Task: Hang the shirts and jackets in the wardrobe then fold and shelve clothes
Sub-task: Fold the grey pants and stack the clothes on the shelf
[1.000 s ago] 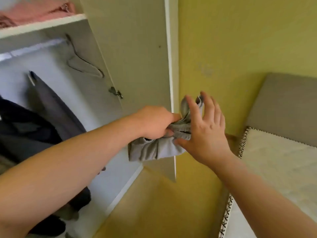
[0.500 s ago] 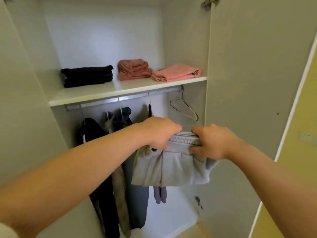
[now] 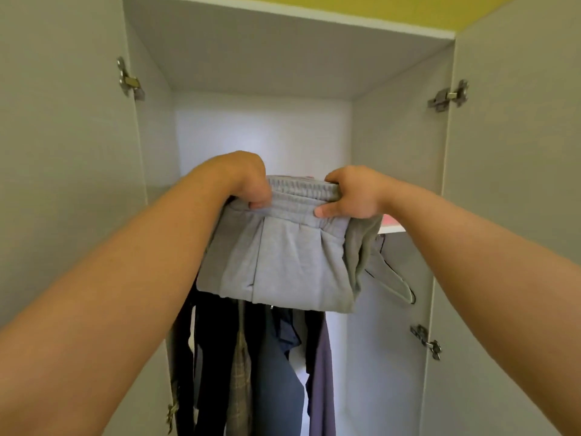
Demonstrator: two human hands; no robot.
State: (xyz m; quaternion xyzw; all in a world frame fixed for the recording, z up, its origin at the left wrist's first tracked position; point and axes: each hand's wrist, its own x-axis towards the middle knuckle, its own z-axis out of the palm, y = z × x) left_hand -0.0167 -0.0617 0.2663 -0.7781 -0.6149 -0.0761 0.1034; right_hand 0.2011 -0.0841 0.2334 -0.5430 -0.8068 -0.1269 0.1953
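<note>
Folded grey sweatpants (image 3: 283,262) are held up in front of the open wardrobe, at the height of its shelf. My left hand (image 3: 242,180) grips the left end of the elastic waistband. My right hand (image 3: 352,193) grips the right end, thumb underneath. The bundle hangs down from both hands and hides most of the white shelf (image 3: 391,229), of which only a right-hand strip with a bit of pink cloth (image 3: 390,220) shows. Below the bundle, several dark garments (image 3: 251,366) hang in the wardrobe.
An empty grey hanger (image 3: 390,278) hangs to the right behind the sweatpants. The wardrobe's left door (image 3: 63,184) and right door (image 3: 509,184) stand open on either side. The upper compartment's back wall (image 3: 261,133) is bare above my hands.
My view turned from the yellow wall to face the wardrobe straight on. Both hands took the waistband ends and raised the sweatpants from rail height up to the shelf.
</note>
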